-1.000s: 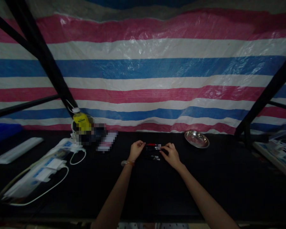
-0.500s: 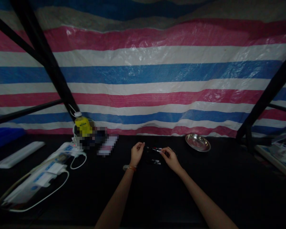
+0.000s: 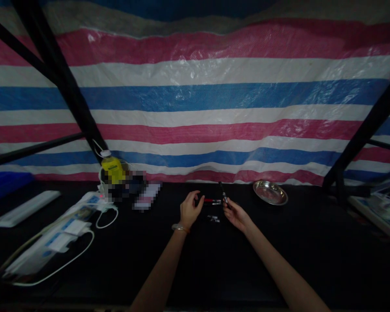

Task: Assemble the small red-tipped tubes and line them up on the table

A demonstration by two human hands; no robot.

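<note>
My right hand [image 3: 236, 214] is closed on a slim black pen [image 3: 223, 193], which stands tilted up from the fingers and has pale marks along its side. My left hand [image 3: 191, 209] is empty, its thumb and fingers apart, close to the left end of a red pen [image 3: 210, 200] lying on the black table [image 3: 208, 264]. Whether the left fingertips touch that red pen I cannot tell. Nearer to me, between both hands, lie small dark pieces with shiny clear parts [image 3: 213, 219]; their kind is too dim to make out.
A round steel dish [image 3: 270, 193] stands to the right. On the left are a power strip [image 3: 65, 229] with white cables, a long white bar [image 3: 27, 209], a yellow bottle [image 3: 113, 168] and a blurred-out phone-like slab [image 3: 147, 196]. Striped sheeting [image 3: 195, 99] hangs behind.
My right hand has raised the pen from lying nearly flat to pointing up. The left hand has come off its pinch, opened and shifted slightly right.
</note>
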